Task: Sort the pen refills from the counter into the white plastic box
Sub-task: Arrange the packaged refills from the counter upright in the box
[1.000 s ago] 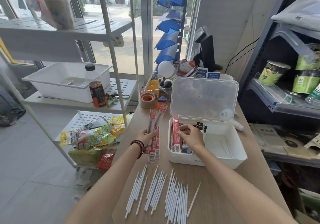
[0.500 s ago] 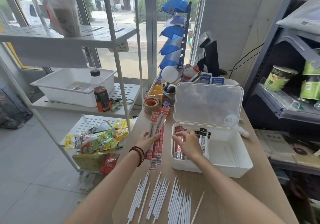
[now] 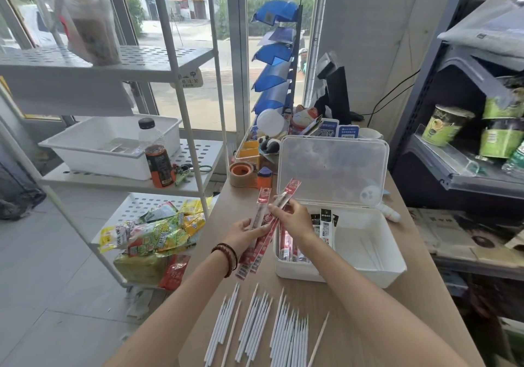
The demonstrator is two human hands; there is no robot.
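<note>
The white plastic box (image 3: 377,267) stands open on the wooden counter (image 3: 351,318), its clear lid (image 3: 331,168) propped upright. Red and black refill packs (image 3: 289,249) lie in its left part. My left hand (image 3: 245,233) holds a small bunch of red-packaged pen refills (image 3: 255,256) just left of the box. My right hand (image 3: 292,219) has come out over the box's left rim and pinches one red pack (image 3: 290,189) of that bunch near its top. Several loose white refills (image 3: 283,329) lie in rows on the counter near me.
A roll of tape (image 3: 241,172), an orange sharpener and desk clutter sit behind the box. A white wire shelf (image 3: 136,179) with a tray, a bottle (image 3: 157,158) and snack bags stands left of the counter. A dark shelf with cup noodles (image 3: 445,124) is on the right.
My right hand left the packs inside the box and moved up-left to pinch one pack in my left hand's bunch. My left hand stayed put.
</note>
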